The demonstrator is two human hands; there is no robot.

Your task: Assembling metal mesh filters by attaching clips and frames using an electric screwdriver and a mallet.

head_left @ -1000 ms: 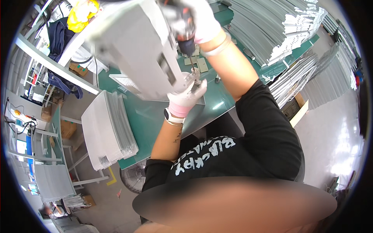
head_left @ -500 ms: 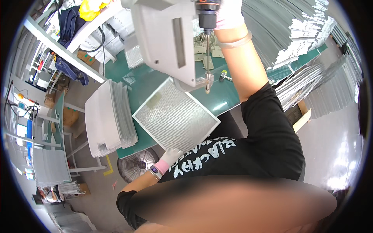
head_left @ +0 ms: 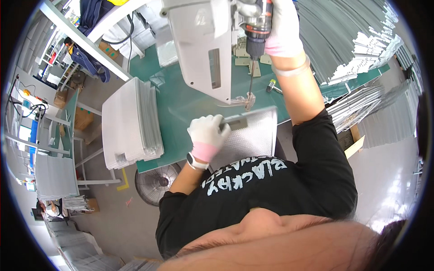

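Note:
My left hand (head_left: 208, 133), in a white glove with a pink cuff, grips the edge of a framed mesh panel (head_left: 251, 137). The panel is tilted up against the front of my body, and its upper edge lies just below a clear nozzle (head_left: 248, 100). My right hand (head_left: 285, 34), gloved too, is wrapped round a power screwdriver (head_left: 257, 38). Its long bit points down into the nozzle. Left of the bit stands a pale grey machine housing (head_left: 201, 49) with a slot in its side.
A stack of white panels (head_left: 129, 124) stands on the left of the green table (head_left: 174, 97). Small pale plates (head_left: 254, 67) and a green-ended tool (head_left: 272, 86) lie behind the nozzle. Grey strips (head_left: 316, 36) are piled at the right. A floor fan (head_left: 158, 183) stands below the table edge.
The mesh panel has gone from lying flat across the table edge to tilted up beneath the nozzle. My left hand has risen from its near corner to its upper edge. The screwdriver stays in my right hand.

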